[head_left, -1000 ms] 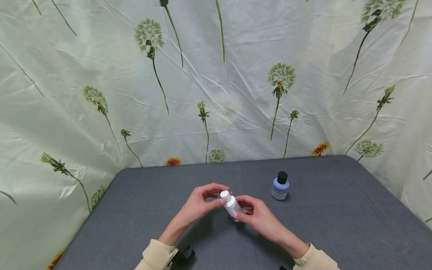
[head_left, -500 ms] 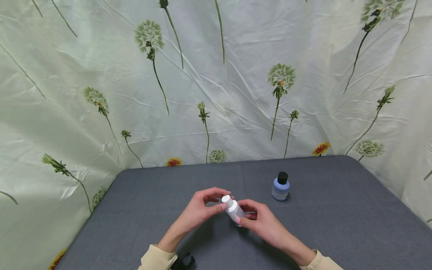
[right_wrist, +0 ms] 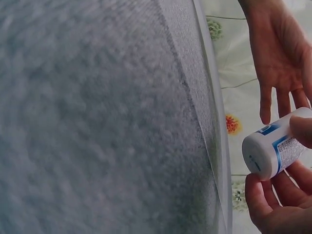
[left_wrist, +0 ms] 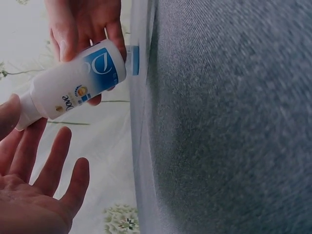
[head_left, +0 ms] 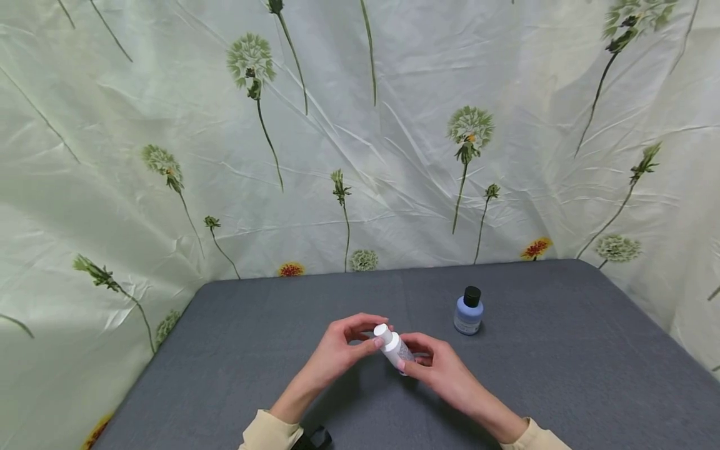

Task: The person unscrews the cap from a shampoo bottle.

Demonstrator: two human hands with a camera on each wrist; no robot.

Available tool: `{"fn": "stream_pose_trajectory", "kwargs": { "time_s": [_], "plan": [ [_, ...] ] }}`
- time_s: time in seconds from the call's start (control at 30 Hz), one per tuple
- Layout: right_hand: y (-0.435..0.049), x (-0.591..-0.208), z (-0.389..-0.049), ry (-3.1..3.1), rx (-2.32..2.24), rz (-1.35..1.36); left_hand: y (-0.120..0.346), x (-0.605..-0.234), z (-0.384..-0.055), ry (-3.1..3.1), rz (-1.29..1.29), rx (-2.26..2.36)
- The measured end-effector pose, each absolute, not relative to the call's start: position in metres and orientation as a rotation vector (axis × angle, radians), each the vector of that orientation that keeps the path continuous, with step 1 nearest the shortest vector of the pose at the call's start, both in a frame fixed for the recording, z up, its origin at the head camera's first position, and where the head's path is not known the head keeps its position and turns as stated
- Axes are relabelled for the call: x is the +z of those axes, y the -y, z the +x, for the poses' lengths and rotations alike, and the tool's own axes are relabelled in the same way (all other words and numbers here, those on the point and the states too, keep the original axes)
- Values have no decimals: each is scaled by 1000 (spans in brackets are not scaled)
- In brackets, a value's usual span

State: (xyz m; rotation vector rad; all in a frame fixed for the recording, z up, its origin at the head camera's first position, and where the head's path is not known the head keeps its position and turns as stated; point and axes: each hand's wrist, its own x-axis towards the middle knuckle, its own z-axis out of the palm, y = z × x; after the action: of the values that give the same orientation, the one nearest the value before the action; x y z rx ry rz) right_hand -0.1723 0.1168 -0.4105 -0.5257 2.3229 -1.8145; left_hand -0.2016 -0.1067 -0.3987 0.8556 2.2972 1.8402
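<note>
A small white Dove bottle [head_left: 399, 354] with a blue label patch is held tilted above the table, its cap toward the upper left. My left hand [head_left: 339, 350] pinches the white cap [left_wrist: 27, 111] between thumb and fingers; in the left wrist view its other fingers spread below the bottle. Around the bottle's body, the thumb and fingers of my right hand [head_left: 441, 367] keep their grip. The right wrist view shows the flat base of the bottle [right_wrist: 261, 157], with the left hand [right_wrist: 280, 53] beyond it.
A blue bottle with a black cap [head_left: 468, 312] stands upright to the right, farther back on the grey cloth-covered table [head_left: 253, 350]. Behind the table hangs a pale curtain [head_left: 405, 187] printed with dandelions. A black strap-like item [head_left: 317, 439] shows by the left sleeve.
Both hands have shifted slightly to the right and nearer with the white bottle between them. The grip on cap and body looks the same, and the blue bottle has stayed put.
</note>
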Motion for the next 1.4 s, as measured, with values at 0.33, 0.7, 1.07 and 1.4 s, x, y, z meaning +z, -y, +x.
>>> {"fn": "stream_pose_trajectory", "kwargs": {
  "time_s": [0.33,0.7,1.07,1.4],
  "plan": [
    [-123,-407,-182,-2289,-1830,-540,104,-395,-205,-2245,699,1900],
    [-132,-398,-186,-2272,-1842,-631,99,-382,-204,-2174,679,1961],
    [-131,-393,-186,-2261,-1854,-642,98,-378,-204,-2081,703,2024],
    [-133,-389,-186,-2220,-1831,-671,94,-381,-207,-1897,804,2075]
  ]
}}
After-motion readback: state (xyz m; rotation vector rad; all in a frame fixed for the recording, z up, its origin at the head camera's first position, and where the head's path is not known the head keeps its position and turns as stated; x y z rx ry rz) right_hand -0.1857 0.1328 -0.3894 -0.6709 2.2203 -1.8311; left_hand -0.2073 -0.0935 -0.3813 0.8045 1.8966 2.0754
